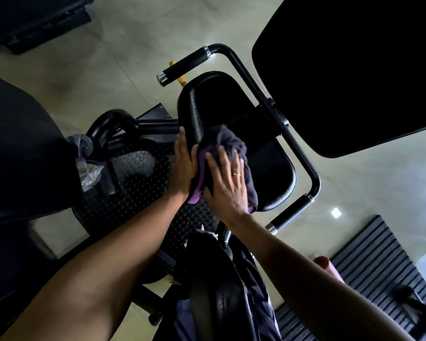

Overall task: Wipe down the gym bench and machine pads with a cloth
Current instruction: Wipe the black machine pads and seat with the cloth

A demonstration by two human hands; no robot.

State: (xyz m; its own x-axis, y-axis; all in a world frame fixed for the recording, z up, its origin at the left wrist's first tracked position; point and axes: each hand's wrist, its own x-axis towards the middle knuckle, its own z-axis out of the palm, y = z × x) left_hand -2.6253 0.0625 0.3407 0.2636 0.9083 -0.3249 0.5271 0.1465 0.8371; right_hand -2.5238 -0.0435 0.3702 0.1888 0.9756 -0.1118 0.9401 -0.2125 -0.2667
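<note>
A black padded machine seat point(214, 104) sits at the centre of the head view. A dark grey and purple cloth point(228, 141) lies bunched on its near half. My right hand point(228, 183) presses flat on the cloth with fingers spread; a ring shows on one finger. My left hand point(183, 166) rests with straight fingers against the seat's left edge, touching the cloth's purple corner. A large black back pad point(354, 75) hangs at the upper right.
A black tube frame with two grip handles point(185, 64) point(290, 214) wraps round the seat. A yellow adjustment pin point(180, 78) sticks out behind it. A studded black footplate point(143, 183) lies below left. Ribbed floor matting point(364, 257) at lower right, another dark pad point(22, 148) at left.
</note>
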